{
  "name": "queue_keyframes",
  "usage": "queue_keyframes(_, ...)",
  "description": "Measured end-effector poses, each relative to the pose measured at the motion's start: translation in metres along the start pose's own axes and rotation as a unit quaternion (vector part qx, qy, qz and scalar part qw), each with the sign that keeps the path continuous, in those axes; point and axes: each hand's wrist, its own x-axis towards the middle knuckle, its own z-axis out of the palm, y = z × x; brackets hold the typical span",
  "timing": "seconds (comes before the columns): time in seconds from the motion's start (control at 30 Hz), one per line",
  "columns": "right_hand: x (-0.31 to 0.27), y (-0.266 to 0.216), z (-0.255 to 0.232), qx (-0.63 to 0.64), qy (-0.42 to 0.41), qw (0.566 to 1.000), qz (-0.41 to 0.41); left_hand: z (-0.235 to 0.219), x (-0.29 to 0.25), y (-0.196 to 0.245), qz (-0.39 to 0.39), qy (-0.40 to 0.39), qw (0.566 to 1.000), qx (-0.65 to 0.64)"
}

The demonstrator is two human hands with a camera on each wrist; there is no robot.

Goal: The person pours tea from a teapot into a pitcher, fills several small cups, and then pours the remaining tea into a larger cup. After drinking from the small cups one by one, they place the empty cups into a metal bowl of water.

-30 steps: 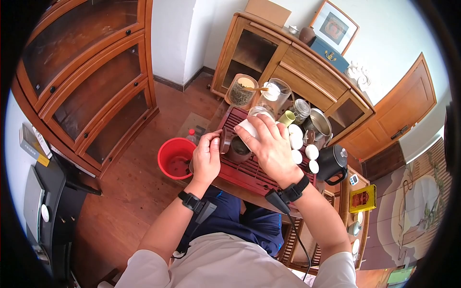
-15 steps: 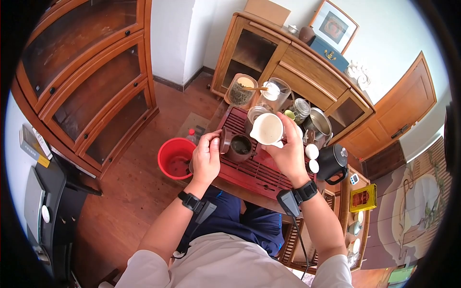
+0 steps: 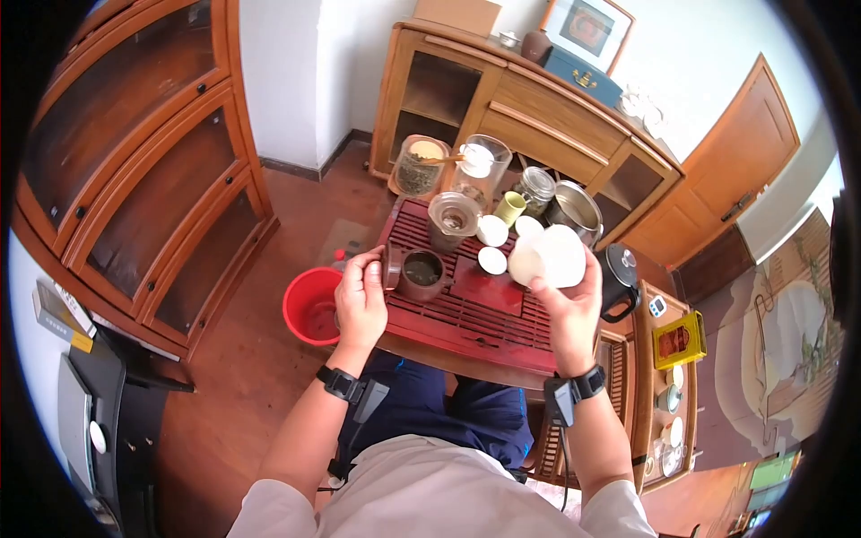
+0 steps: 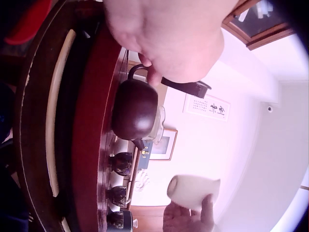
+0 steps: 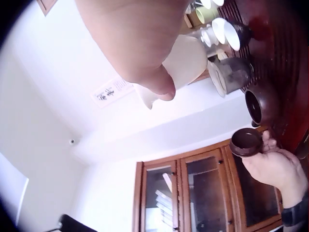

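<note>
My left hand [image 3: 363, 309] holds a dark brown teapot lid [image 5: 246, 141] on its side, close beside the teapot's mouth. Uncovered, the brown clay teapot [image 3: 421, 272] stands on the red slatted tea tray [image 3: 430, 316], dark inside. A white spouted pitcher [image 3: 552, 258] is in my right hand [image 3: 574, 314], thumb against its side. It hangs in the air over the tray's right part, its base toward the table in the left wrist view. Behind the teapot stands a glass vessel with a strainer [image 3: 454, 215]. Small cups [image 3: 491, 261], dark outside and white inside, stand between teapot and pitcher.
A glass jar of dry leaves [image 3: 418, 170], a lidded jar [image 3: 536, 190] and a metal pot [image 3: 574, 211] line the far side. A black kettle [image 3: 619, 280] is at the right. On the left floor stands a red bucket [image 3: 309, 307].
My right hand has turned the pitcher back from being tipped over the teapot and carried it right. The left hand keeps the lid beside the teapot. The head view has shifted.
</note>
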Motion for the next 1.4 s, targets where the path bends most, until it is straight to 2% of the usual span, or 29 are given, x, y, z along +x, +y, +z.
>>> queue_keyframes(0.07,-0.008,0.005,-0.040,-0.017,0.089,0.996,-0.003,0.000,-0.002,0.001,-0.054,0.007,0.998,-0.043)
queue_keyframes(0.13,-0.015,0.018,-0.088,0.027,0.154,0.988,-0.006,0.000,-0.002,-0.004,-0.057,0.006,0.997,-0.046)
queue_keyframes(0.17,-0.021,0.006,-0.099,-0.007,0.192,0.981,0.020,-0.001,-0.001,-0.002,-0.066,0.002,0.997,-0.043)
queue_keyframes(0.2,-0.026,0.011,-0.123,-0.115,0.213,0.970,0.010,-0.001,-0.001,-0.001,-0.075,-0.001,0.996,-0.039)
queue_keyframes(0.27,-0.037,0.021,-0.155,-0.224,0.237,0.945,0.012,-0.003,0.000,-0.004,-0.067,-0.009,0.998,-0.014)
queue_keyframes(0.37,-0.052,0.041,-0.183,-0.306,0.221,0.925,0.046,-0.003,0.000,0.005,-0.086,-0.018,0.996,-0.031)
queue_keyframes(0.53,-0.062,0.074,-0.196,-0.345,0.235,0.906,0.075,-0.004,0.002,0.007,-0.076,-0.028,0.996,-0.029)
queue_keyframes(0.6,-0.063,0.081,-0.195,-0.368,0.228,0.896,0.101,-0.005,0.002,0.011,-0.086,-0.025,0.996,0.009)
queue_keyframes(0.67,-0.066,0.088,-0.198,-0.353,0.240,0.899,0.101,-0.003,0.001,0.008,-0.071,-0.027,0.997,0.017)
queue_keyframes(0.8,-0.077,0.099,-0.212,-0.354,0.210,0.907,0.091,-0.002,0.002,0.010,-0.075,-0.023,0.997,-0.005)
queue_keyframes(0.93,-0.092,0.112,-0.238,-0.267,0.315,0.909,0.048,-0.003,0.005,0.010,-0.105,-0.018,0.994,-0.025)
queue_keyframes(1.0,-0.095,0.108,-0.248,-0.317,0.340,0.880,0.098,-0.006,0.005,0.011,-0.107,-0.019,0.993,-0.036)
queue_keyframes(1.07,-0.103,0.139,-0.265,-0.304,0.336,0.883,0.124,-0.010,0.008,0.014,-0.119,-0.033,0.991,-0.055)
queue_keyframes(1.1,-0.106,0.151,-0.265,-0.274,0.345,0.891,0.110,-0.008,0.010,0.019,-0.116,-0.031,0.991,-0.064)
queue_keyframes(1.13,-0.109,0.159,-0.271,-0.245,0.329,0.896,0.169,-0.007,0.010,0.023,-0.111,-0.031,0.992,-0.057)
queue_keyframes(1.2,-0.108,0.160,-0.270,-0.290,0.328,0.883,0.169,-0.008,0.012,0.033,-0.118,-0.036,0.990,-0.061)
queue_keyframes(1.27,-0.103,0.168,-0.269,-0.304,0.330,0.887,0.111,-0.012,0.016,0.039,-0.125,-0.072,0.988,-0.047)
queue_keyframes(1.37,-0.102,0.172,-0.277,-0.323,0.325,0.876,0.149,-0.007,0.025,0.047,-0.083,-0.114,0.989,0.035)
queue_keyframes(1.4,-0.100,0.160,-0.271,-0.330,0.331,0.869,0.164,-0.006,0.028,0.053,-0.086,-0.128,0.986,0.065)
